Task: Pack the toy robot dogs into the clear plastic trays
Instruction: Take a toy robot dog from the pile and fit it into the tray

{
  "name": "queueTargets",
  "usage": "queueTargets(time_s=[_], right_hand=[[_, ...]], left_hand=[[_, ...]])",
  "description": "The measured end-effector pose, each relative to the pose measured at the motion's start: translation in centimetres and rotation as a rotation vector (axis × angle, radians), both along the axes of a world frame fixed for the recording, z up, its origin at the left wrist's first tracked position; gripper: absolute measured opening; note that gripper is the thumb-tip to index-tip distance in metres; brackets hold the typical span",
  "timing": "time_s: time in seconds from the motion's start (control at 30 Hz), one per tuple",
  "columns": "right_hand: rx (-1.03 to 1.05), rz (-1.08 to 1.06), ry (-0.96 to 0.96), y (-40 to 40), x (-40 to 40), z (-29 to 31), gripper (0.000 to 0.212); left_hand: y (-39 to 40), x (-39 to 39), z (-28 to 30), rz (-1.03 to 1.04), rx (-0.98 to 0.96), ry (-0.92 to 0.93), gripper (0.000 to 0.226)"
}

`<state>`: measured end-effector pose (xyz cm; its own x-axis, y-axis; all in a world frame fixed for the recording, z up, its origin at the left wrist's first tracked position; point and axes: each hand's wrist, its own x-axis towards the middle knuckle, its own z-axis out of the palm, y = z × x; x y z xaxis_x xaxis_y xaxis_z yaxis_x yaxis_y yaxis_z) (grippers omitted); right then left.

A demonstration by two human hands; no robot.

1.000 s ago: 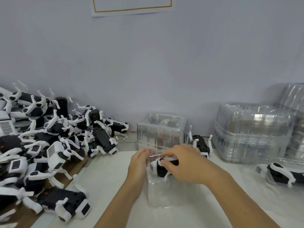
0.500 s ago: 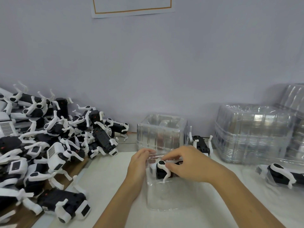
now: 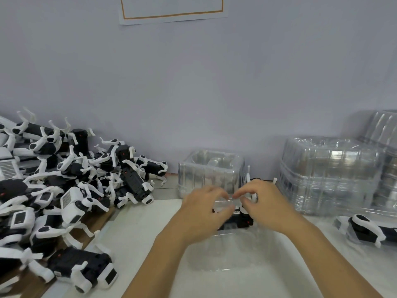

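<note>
Looking down through the head camera, we see our left hand (image 3: 200, 208) and right hand (image 3: 265, 203) meeting at the lower centre of the frame over a clear plastic tray (image 3: 229, 248) that lies on the white surface (image 3: 137, 229). A black and white toy robot dog (image 3: 238, 219) sits at the far end of that tray, mostly hidden under both hands. Our left hand has its fingers curled over the tray's far edge and the dog; motion blur keeps us from telling whether it truly grips either one. Our right hand has thumb and forefinger bent toward each other at the same edge, and again we cannot tell what they pinch.

Just behind the hands stands a stack of empty trays (image 3: 211, 168), with another dog (image 3: 257, 181) partly showing beside it. At the right of the frame a taller pile of trays (image 3: 330, 173) rises near the wall (image 3: 193, 82), and at the right edge one dog lies in a tray (image 3: 369, 230). A heap of loose dogs (image 3: 64, 190) fills the left side, spilling across a wooden board (image 3: 101, 220). A paper sign (image 3: 171, 9) hangs at the top centre.
</note>
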<state>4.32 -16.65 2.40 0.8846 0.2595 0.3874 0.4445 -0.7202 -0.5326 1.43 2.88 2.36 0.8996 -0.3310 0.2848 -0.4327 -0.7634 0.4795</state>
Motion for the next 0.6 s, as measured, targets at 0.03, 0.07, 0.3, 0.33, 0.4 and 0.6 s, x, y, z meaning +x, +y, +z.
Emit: queueTargets(time_s=[0.03, 0.07, 0.3, 0.33, 0.4, 0.6], right_hand=[[0.01, 0.0, -0.005, 0.08, 0.0, -0.09, 0.024], [0.016, -0.002, -0.006, 0.14, -0.01, -0.15, 0.024], [-0.008, -0.01, 0.008, 0.31, -0.05, -0.52, 0.024], [-0.004, -0.006, 0.005, 0.32, -0.08, -0.47, 0.024], [0.002, 0.001, -0.002, 0.37, -0.13, -0.35, 0.023], [0.036, 0.011, -0.009, 0.32, -0.35, 0.06, 0.023]], left_hand=[[-0.42, -0.2, -0.14, 0.009, 0.101, -0.002, 0.034], [-0.67, -0.41, -0.28, 0.023, 0.166, -0.011, 0.036], [-0.57, -0.74, -0.27, 0.018, 0.288, 0.055, 0.077], [-0.51, -0.72, -0.27, 0.011, 0.306, 0.07, 0.078], [-0.46, -0.72, -0.29, 0.008, 0.311, 0.076, 0.077], [-0.68, -1.16, -0.14, 0.049, 0.259, 0.02, 0.071]])
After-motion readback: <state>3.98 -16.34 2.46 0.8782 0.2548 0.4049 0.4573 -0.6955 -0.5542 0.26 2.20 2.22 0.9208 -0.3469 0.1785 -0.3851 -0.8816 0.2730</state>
